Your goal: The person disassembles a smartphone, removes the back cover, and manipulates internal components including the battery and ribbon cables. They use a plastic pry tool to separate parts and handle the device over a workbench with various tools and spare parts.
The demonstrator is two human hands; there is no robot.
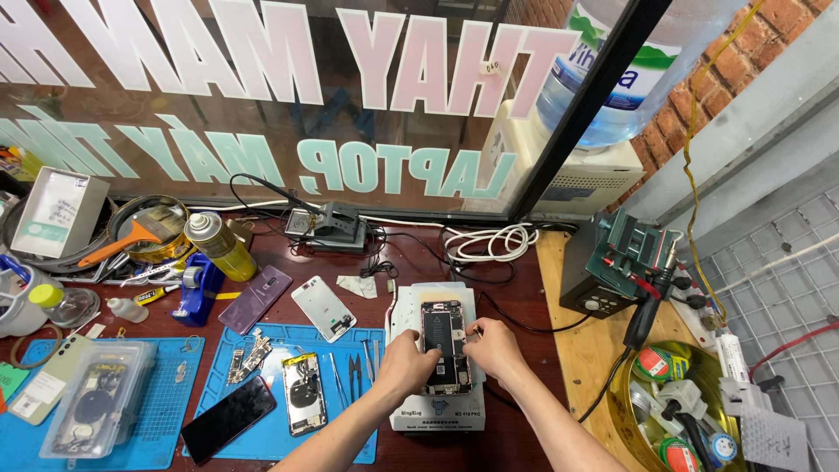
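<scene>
Head view caught both hands down on the opened phone (445, 345), which lay face-up with its insides showing on the white heating pad (434, 367) at the middle of the bench. Left hand (407, 363) was curled against the phone's left edge, fingers bent onto it; right hand (495, 348) pinched in at the upper right edge, fingertips closed on something too small to make out. Just left of the pad, tweezers (357, 365) lay on the blue mat (288, 393), alongside another opened phone body (303, 393) and a dark phone (228, 419). Further left, a clear plastic box (100, 398) held a phone back with a round coil, sitting on a second blue mat (162, 419). Over on the right, a gold round tin (622, 411) was packed with tape rolls and cables. Up at the back left, a round tin (149, 229) held an orange-handled brush, with a yellow spray can (218, 245) beside it.
</scene>
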